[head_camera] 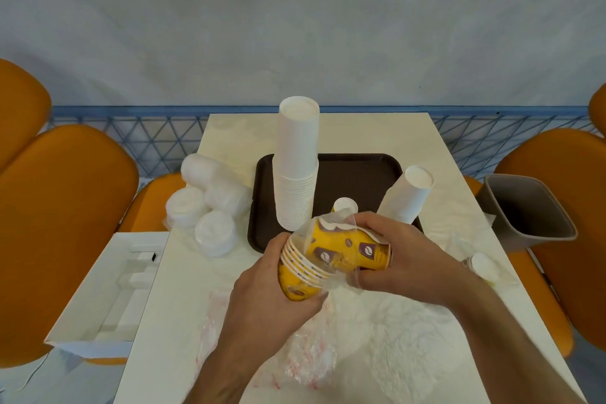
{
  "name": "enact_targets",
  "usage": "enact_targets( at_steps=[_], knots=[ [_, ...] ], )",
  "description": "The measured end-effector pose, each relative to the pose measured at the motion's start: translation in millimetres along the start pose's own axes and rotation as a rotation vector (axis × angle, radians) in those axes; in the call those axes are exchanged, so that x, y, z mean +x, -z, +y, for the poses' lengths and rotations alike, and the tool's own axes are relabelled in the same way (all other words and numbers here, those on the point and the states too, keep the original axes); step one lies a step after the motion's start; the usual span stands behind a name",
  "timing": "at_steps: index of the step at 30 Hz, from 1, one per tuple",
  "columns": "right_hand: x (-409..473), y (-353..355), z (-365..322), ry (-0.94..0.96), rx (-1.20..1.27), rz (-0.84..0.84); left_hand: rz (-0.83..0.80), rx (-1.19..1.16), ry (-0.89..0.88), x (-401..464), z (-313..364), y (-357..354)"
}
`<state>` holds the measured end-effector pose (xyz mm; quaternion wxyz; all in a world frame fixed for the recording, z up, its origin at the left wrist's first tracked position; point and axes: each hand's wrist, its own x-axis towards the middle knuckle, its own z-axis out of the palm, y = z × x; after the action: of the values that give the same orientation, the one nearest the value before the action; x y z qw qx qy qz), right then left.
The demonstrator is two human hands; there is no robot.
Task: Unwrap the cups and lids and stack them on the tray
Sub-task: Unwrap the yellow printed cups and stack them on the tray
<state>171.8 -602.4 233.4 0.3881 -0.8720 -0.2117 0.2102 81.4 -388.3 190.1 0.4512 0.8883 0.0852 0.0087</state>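
A: Left hand (278,285) and right hand (396,259)?
B: Both gripping yellow cups (331,256), half in clear wrap (337,275), above desk (377,354), 6 o'clock of tray (357,174).
A: On tray?
B: Tall white cup stack (296,167) at 9 o'clock, shorter stack (406,200) at 3. Lids (210,207) bagged, 9 o'clock off tray.

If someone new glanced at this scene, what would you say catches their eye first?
Most likely the stack of yellow printed cups, held over the table's near half by the left hand and the right hand, with clear plastic wrap still around it. Next, the tall white cup stack standing upside down on the brown tray, a shorter white stack leaning at its right edge.
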Motion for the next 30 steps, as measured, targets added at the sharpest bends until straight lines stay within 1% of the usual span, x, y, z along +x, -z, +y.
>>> enact_targets(
  at_steps=[3,5,9,12,16,18,21,24,26,30],
  knots=[
    [5.4,-7.4,2.6,0.044,-0.227,0.018,-0.016,0.001,-0.011,-1.6,-1.8,-2.0],
    [8.4,-14.3,7.6,0.064,-0.292,0.045,-0.020,0.001,-0.015,-2.6,-0.8,-3.2],
    [12.8,-30.5,15.9,0.129,-0.167,0.099,-0.003,-0.030,-0.013,-2.5,-2.5,-3.2],
    [17.2,-41.2,25.8,0.087,-0.090,0.089,0.026,-0.053,-0.004,-0.8,-7.0,-0.5],
    [20.2,-46.1,47.1,0.051,-0.180,0.086,0.086,-0.102,0.044,-0.1,-11.5,3.8],
    [23.5,-43.6,56.3,0.024,-0.165,0.144,0.103,-0.132,0.061,-0.2,-15.1,6.1],
    [34.3,-36.4,63.7,-0.012,-0.139,0.281,0.104,-0.137,0.086,-1.4,-19.1,9.2],
    [48.9,-27.5,59.9,0.031,0.004,0.410,0.102,-0.126,0.109,-1.9,-21.3,9.7],
    [58.1,-24.3,54.1,0.045,0.079,0.461,0.100,-0.124,0.117,-2.0,-22.6,9.2],
    [77.9,-29.7,54.1,0.029,0.101,0.500,0.103,-0.126,0.117,-1.8,-24.1,9.8]
  ],
)
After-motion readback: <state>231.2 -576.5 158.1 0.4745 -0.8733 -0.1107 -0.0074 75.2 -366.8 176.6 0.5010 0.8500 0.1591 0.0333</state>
